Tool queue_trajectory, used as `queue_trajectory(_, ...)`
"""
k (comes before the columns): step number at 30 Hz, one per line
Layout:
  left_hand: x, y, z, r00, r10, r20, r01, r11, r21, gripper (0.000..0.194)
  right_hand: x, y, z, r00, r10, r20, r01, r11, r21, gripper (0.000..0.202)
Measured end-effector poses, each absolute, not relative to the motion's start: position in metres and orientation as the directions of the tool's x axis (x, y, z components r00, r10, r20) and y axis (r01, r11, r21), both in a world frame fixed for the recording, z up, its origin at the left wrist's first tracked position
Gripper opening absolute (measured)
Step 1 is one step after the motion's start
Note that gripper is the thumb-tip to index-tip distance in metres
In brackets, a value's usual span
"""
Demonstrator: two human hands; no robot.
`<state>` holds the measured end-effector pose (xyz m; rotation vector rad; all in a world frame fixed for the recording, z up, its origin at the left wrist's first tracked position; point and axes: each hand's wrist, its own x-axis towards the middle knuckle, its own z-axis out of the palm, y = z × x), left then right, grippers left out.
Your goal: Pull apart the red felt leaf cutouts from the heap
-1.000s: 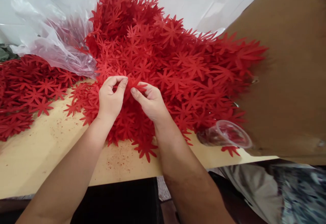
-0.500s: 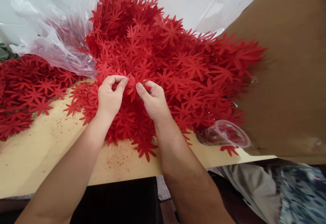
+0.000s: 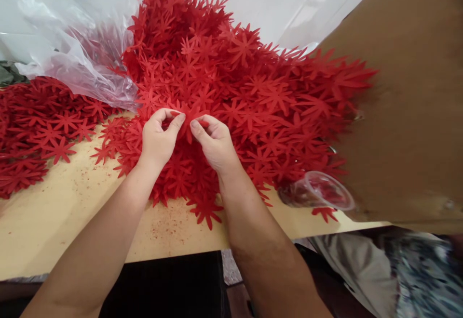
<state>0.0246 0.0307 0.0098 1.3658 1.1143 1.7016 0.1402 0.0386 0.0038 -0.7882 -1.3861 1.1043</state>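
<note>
1. Worktop [image 3: 29,241] has small reddish crumbs [image 3: 164,229] near its front edge.
2. Clear cup [image 3: 294,193] lies on its side, at right.
3. Left hand [image 3: 161,135] and right hand [image 3: 215,139] each pinch one side of a red flower shape [image 3: 188,126], over the pile [image 3: 253,96] of similar shapes.
4. Behind the pile stands a white wall [image 3: 289,0].

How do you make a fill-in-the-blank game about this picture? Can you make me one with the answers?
1. The big heap of flower cutouts is coloured ____.
2. The left hand and right hand pinch a flower cutout between their fingers and ____.
3. The clear plastic cup is lying on its ____.
4. In the picture, the clear plastic bag is to the ____ of the big heap.

Missing words: red; thumbs; side; left.
</note>
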Motion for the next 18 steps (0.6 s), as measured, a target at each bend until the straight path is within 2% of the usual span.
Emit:
queue_trajectory(5,0.026,0.030,0.011,-0.302,0.892,0.336,-0.013,-0.357,0.934,0.014,0.139,0.040,0.002,-0.127,0.924,0.360,-0.156,0.340,-0.927,0.033)
queue_trajectory(9,0.018,0.036,0.009,-0.415,0.846,0.333,-0.029,-0.378,0.925,0.012,0.142,0.044,-0.001,-0.021,0.932,0.361,-0.159,0.354,-0.922,0.036)
queue_trajectory(12,0.006,0.045,0.005,-0.490,0.824,0.283,-0.111,-0.382,0.918,0.011,0.144,0.048,-0.002,0.061,0.931,0.359,-0.190,0.364,-0.912,0.037)
queue_trajectory(15,0.001,0.050,0.002,-0.487,0.837,0.249,-0.162,-0.366,0.916,0.011,0.144,0.048,-0.003,0.070,0.934,0.351,-0.175,0.358,-0.917,0.037)
queue_trajectory(18,0.007,0.049,0.001,-0.420,0.857,0.299,-0.129,-0.383,0.915,0.012,0.143,0.047,-0.003,0.046,0.935,0.351,-0.144,0.354,-0.924,0.034)
